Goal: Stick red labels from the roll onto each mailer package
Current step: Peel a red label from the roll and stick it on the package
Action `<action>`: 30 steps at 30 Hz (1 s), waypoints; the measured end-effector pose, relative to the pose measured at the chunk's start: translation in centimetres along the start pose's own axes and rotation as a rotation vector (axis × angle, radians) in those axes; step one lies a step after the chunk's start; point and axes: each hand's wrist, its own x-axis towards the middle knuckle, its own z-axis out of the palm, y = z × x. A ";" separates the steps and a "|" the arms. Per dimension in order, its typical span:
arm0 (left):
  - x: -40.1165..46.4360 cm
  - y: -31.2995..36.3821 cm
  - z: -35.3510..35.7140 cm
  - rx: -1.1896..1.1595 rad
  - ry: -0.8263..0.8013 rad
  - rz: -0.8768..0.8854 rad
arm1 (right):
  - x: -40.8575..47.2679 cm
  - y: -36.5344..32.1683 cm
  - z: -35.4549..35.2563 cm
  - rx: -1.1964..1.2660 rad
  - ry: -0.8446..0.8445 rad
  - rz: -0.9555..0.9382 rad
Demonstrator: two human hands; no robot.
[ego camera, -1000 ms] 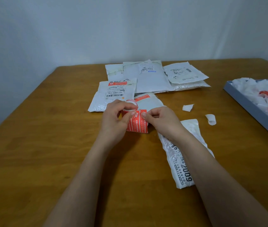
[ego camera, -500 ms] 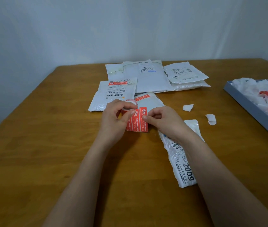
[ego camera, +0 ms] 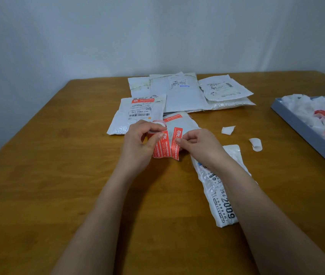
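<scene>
- Mailer package with a red label on top lies left on the worktop.
- Left hand grips the label roll.
- Right hand pinches one red label beside the roll.
- Another mailer lies under the right forearm.
- Grey tray holds crumpled backing paper.
</scene>
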 end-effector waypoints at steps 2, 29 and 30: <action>0.0 -0.1 0.0 0.012 -0.011 -0.008 | -0.1 -0.1 -0.2 0.026 -0.021 0.008; -0.4 0.7 -0.2 -0.016 -0.020 -0.075 | 0.1 -0.1 -0.1 -0.004 0.077 0.083; -0.3 0.7 -0.2 -0.021 -0.019 -0.072 | 0.1 -0.1 -0.1 -0.005 0.081 0.083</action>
